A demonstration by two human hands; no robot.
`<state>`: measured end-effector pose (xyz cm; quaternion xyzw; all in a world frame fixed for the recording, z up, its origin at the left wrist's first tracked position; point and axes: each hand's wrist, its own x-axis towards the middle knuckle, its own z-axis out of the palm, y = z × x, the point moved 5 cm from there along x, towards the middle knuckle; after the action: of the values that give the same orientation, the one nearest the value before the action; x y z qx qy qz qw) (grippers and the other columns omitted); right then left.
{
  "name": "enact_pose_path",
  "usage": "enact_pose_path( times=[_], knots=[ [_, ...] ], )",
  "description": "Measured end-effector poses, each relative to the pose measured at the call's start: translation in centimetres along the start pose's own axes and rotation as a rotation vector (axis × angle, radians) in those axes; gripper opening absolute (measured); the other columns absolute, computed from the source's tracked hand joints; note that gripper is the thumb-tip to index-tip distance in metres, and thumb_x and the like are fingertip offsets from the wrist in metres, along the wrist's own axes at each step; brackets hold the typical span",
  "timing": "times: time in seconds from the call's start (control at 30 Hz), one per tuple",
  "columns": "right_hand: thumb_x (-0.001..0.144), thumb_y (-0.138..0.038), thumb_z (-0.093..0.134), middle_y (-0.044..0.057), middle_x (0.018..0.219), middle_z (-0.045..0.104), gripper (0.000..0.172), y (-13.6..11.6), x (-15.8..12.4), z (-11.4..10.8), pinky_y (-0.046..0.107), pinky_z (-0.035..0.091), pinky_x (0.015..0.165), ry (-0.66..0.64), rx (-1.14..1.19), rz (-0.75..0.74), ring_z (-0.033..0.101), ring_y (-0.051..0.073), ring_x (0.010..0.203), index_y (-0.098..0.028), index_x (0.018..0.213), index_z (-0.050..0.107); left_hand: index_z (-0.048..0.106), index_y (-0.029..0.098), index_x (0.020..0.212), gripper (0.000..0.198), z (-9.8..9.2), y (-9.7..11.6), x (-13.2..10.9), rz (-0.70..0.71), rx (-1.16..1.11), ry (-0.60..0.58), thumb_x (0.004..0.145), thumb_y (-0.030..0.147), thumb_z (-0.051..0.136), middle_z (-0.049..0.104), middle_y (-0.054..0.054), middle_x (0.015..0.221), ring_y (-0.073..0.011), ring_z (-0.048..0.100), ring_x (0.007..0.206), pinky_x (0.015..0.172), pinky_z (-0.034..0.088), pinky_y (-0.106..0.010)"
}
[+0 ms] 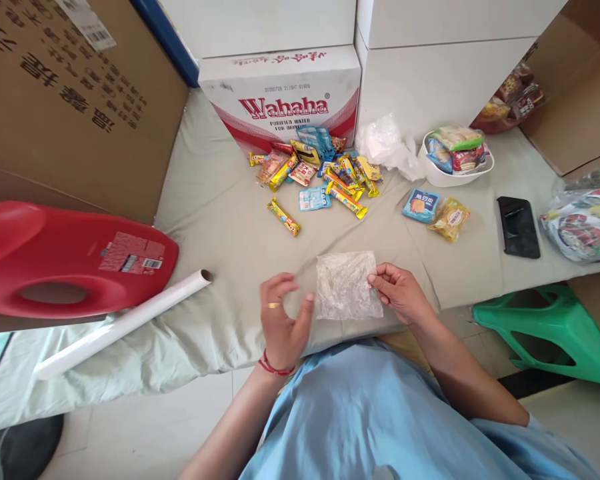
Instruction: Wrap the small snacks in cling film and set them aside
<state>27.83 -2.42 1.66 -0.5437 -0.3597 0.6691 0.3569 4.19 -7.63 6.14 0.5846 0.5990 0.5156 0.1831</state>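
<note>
A crinkled clear plastic bag [349, 285] lies flat near the front edge of the cloth-covered table. My right hand [399, 288] pinches its right edge between thumb and fingers. To the left of the bag, my left hand [284, 317] is raised with thumb and fingers apart, holding nothing; its fingertips are slightly blurred. Beyond both hands is a loose pile of snack packets [325, 167] in yellow, blue and red wrappers. One yellow snack stick [283, 217] lies apart in front of that pile.
Behind the snacks stands a Wahaha water carton [285, 100]. At right are a white basket [457, 177] of packets, two loose packets, a black phone [519, 227] and a green stool [550, 333]. A red jug [80, 260] and white roll [125, 327] lie at left.
</note>
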Motion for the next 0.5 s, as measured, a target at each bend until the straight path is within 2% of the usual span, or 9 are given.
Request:
enact_pose_path(
  times=[0.07, 0.13, 0.2, 0.27, 0.37, 0.5],
  knots=[
    [0.067, -0.061, 0.085, -0.004, 0.064, 0.059, 0.050, 0.0, 0.0, 0.1, 0.022, 0.025, 0.043, 0.042, -0.037, -0.032, 0.040, 0.006, 0.044, -0.019, 0.077, 0.060, 0.062, 0.024, 0.103, 0.013, 1.4, 2.2, -0.9, 0.215, 0.062, -0.183, 0.092, 0.022, 0.068, 0.061, -0.006, 0.110, -0.0198, 0.061, 0.105, 0.091, 0.052, -0.036],
    [0.068, -0.062, 0.083, -0.006, 0.058, 0.051, 0.049, -0.1, 0.0, 0.1, 0.023, 0.026, 0.044, 0.082, -0.085, -0.060, 0.039, 0.007, 0.045, -0.020, 0.076, 0.060, 0.062, 0.022, 0.105, 0.015, 3.2, 3.7, -2.0, 0.364, 0.093, -0.299, 0.093, 0.028, 0.069, 0.061, -0.008, 0.107, -0.0203, 0.061, 0.099, 0.085, 0.053, -0.035],
    [0.070, -0.062, 0.082, -0.008, 0.055, 0.046, 0.048, -0.2, -0.1, 0.0, 0.023, 0.025, 0.045, 0.110, -0.124, -0.082, 0.036, 0.007, 0.047, -0.020, 0.076, 0.060, 0.060, 0.019, 0.109, 0.027, 5.0, 4.3, -3.2, 0.465, 0.161, -0.323, 0.093, 0.039, 0.070, 0.062, -0.010, 0.105, -0.0225, 0.060, 0.096, 0.081, 0.052, -0.037],
    [0.070, -0.062, 0.082, -0.008, 0.054, 0.043, 0.047, -0.3, -0.3, -0.2, 0.023, 0.024, 0.046, 0.130, -0.134, -0.091, 0.033, 0.007, 0.048, -0.020, 0.076, 0.059, 0.060, 0.017, 0.112, 0.034, 6.6, 4.5, -4.0, 0.535, 0.253, -0.324, 0.093, 0.043, 0.071, 0.063, -0.012, 0.104, -0.0244, 0.060, 0.096, 0.079, 0.050, -0.039],
    [0.069, -0.063, 0.081, -0.009, 0.054, 0.042, 0.049, -0.5, -0.4, -0.4, 0.023, 0.023, 0.046, 0.146, -0.117, -0.088, 0.031, 0.007, 0.048, -0.021, 0.074, 0.057, 0.061, 0.017, 0.113, 0.028, 8.3, 4.6, -4.6, 0.594, 0.345, -0.326, 0.092, 0.033, 0.071, 0.065, -0.012, 0.102, -0.0247, 0.060, 0.093, 0.077, 0.047, -0.039],
    [0.067, -0.065, 0.082, -0.009, 0.051, 0.039, 0.053, -0.4, -0.4, -0.5, 0.023, 0.022, 0.044, 0.148, -0.086, -0.072, 0.029, 0.007, 0.046, -0.022, 0.071, 0.053, 0.064, 0.018, 0.107, 0.013, 8.7, 4.6, -4.2, 0.567, 0.364, -0.338, 0.095, 0.022, 0.065, 0.067, -0.008, 0.093, -0.0216, 0.058, 0.083, 0.073, 0.043, -0.037]
  ],
)
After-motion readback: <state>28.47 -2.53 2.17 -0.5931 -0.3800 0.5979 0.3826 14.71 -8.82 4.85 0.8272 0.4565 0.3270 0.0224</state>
